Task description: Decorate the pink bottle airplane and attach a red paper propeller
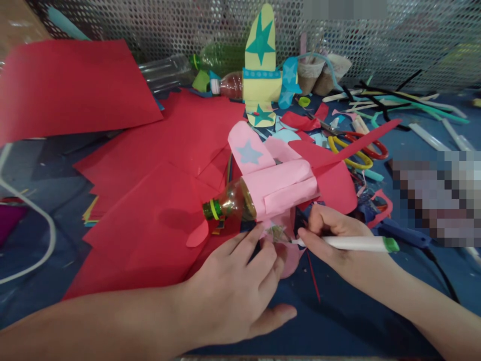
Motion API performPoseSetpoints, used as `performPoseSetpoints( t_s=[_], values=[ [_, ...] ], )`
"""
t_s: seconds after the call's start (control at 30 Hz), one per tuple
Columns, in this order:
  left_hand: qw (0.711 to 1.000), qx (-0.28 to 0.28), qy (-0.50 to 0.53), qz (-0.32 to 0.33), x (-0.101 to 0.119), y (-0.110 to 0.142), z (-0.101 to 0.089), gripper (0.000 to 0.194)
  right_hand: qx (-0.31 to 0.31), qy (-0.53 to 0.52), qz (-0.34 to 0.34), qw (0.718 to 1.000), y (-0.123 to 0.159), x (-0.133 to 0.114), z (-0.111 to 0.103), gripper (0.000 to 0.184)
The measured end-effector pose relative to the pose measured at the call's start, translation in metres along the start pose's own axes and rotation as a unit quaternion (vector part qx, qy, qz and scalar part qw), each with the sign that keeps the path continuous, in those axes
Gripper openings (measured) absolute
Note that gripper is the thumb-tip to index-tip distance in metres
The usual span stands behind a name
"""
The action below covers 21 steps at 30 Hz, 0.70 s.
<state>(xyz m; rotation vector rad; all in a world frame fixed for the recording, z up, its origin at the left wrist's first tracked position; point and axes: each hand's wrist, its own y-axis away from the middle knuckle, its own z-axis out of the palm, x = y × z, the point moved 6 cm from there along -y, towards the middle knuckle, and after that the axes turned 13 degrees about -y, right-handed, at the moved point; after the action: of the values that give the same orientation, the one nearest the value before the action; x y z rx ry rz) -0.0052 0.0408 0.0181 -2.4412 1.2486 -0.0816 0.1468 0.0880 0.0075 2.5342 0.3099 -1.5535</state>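
Observation:
My left hand [236, 286] lies palm down with its fingers stretched forward and its thumb out to the side. Its fingertips press on a pink paper piece [289, 258] with something see-through over it. My right hand [338, 240] grips a white marker [349, 243] with a green end; its tip is at that piece. Just beyond lies a plastic bottle [235, 198] wrapped in pink paper [281, 185], its green neck pointing left. A pink paper wing [240, 140] with a grey-blue star sticks up from it.
Red paper sheets [150, 220] spread over the left. Behind stands a bottle plane in yellow paper [263, 82] with teal stars. Scissors [356, 150], paper scraps, straws [409, 100] and a blue glue gun [404, 231] lie on the right. A metal mesh [150, 30] borders the back.

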Motion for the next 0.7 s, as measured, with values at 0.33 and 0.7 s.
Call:
performPoseSetpoints(
  t_s=[0.33, 0.7],
  values=[
    [1.0, -0.003, 0.0, 0.001, -0.0001, -0.0014, -0.001, 0.047, 0.018, 0.006, 0.02, 1.0, 0.0002, 0.0024, -0.001, 0.026],
    [1.0, 0.003, -0.001, -0.001, 0.0004, -0.0014, -0.002, 0.047, 0.008, 0.011, 0.009, 1.0, 0.0008, 0.0016, -0.0009, 0.025]
  ],
)
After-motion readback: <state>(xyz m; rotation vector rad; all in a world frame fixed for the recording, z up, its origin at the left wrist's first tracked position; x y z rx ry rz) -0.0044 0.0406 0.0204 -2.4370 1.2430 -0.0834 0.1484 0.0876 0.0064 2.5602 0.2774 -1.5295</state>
